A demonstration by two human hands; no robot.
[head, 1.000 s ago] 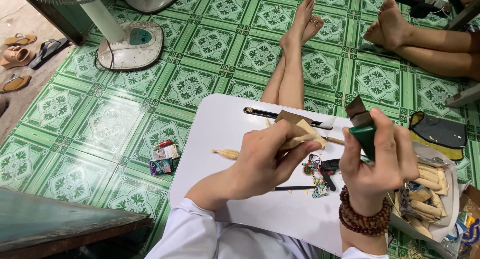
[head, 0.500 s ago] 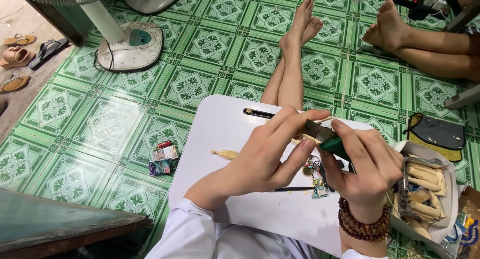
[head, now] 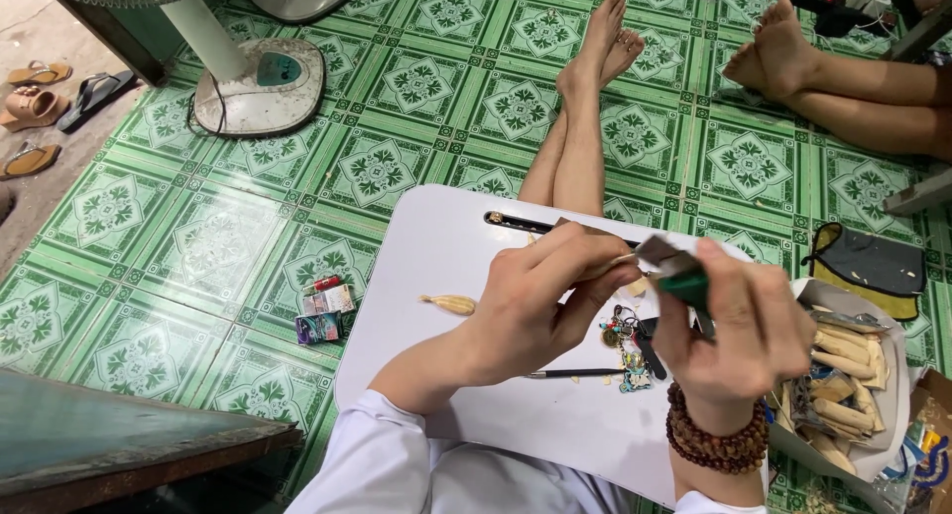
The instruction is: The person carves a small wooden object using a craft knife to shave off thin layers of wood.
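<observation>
My left hand [head: 543, 301] pinches a small pale wooden piece [head: 617, 266] above a white lap table [head: 446, 246]. My right hand [head: 739, 326], with a brown bead bracelet on the wrist, grips a green-handled tool [head: 684, 284] whose grey blade end touches the wooden piece. Under the hands lie a carved pale wooden bit [head: 451, 304], a pencil [head: 575, 373], a long dark tool [head: 516, 221] and a bunch of keys with charms [head: 627, 343].
A box of pale wooden sticks [head: 843, 375] sits right of the table. My legs [head: 580, 127] stretch out on the green patterned tiles. Another person's feet [head: 783, 48] are at top right. A fan base [head: 260, 83], sandals [head: 40, 103] and small boxes [head: 322, 311] lie left.
My right hand lowered and tipped the green-handled tool from upright to level, bringing its blade onto the wooden piece. My left hand shifted slightly right with the piece.
</observation>
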